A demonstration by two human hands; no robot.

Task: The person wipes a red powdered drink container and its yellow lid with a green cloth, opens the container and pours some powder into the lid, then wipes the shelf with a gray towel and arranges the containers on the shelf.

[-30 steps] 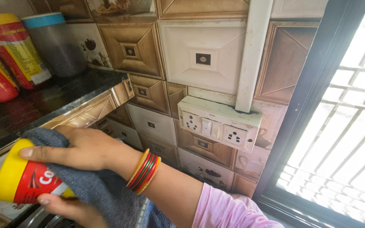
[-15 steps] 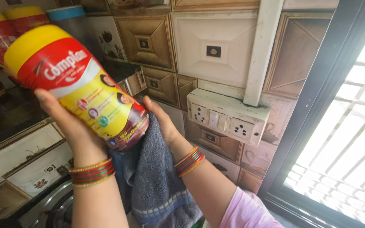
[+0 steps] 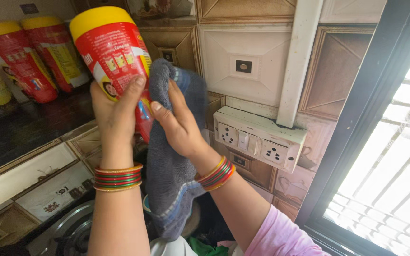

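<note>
My left hand (image 3: pixel 116 116) grips a red plastic jar with a yellow lid (image 3: pixel 111 52), held upright in front of the tiled wall. A grey-blue towel (image 3: pixel 169 156) is pressed flat against the jar's right side by my right hand (image 3: pixel 179 124). The towel drapes over the jar's side and hangs down between my forearms. Red, green and gold bangles ring both wrists.
Two more red jars with yellow lids (image 3: pixel 29 57) stand on the dark counter (image 3: pixel 20 137) at the left. A white switch and socket box (image 3: pixel 259 137) is fixed to the tiled wall under a white conduit (image 3: pixel 297 61). A barred window (image 3: pixel 399 156) fills the right.
The jar has come up from low at the left and turned upright. My right hand with the towel has moved from under the jar onto its side.
</note>
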